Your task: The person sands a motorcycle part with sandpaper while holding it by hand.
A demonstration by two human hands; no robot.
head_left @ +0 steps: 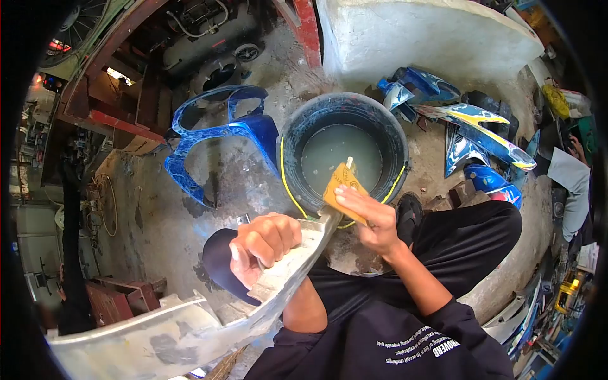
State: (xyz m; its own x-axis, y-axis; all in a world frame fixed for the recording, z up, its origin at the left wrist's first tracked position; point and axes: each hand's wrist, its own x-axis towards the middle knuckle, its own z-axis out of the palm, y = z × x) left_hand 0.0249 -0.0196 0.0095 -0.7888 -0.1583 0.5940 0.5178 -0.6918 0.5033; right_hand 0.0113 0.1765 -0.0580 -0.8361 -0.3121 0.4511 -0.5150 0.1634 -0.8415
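The panel (253, 323) is found extending to beside the bucket (389, 152), clamped by the left hand (263, 244), with sandpaper (342, 179) gripped by the right hand (372, 218) at its tip; sanding is judged in hand, firm support and even pressure being called for next.

A stained concrete floor (145, 234) meets a scuffed white wall (437, 41); a red-painted post (307, 31) stands beside it, and a reddish-brown frame (126, 126) fills the shadowy upper left.
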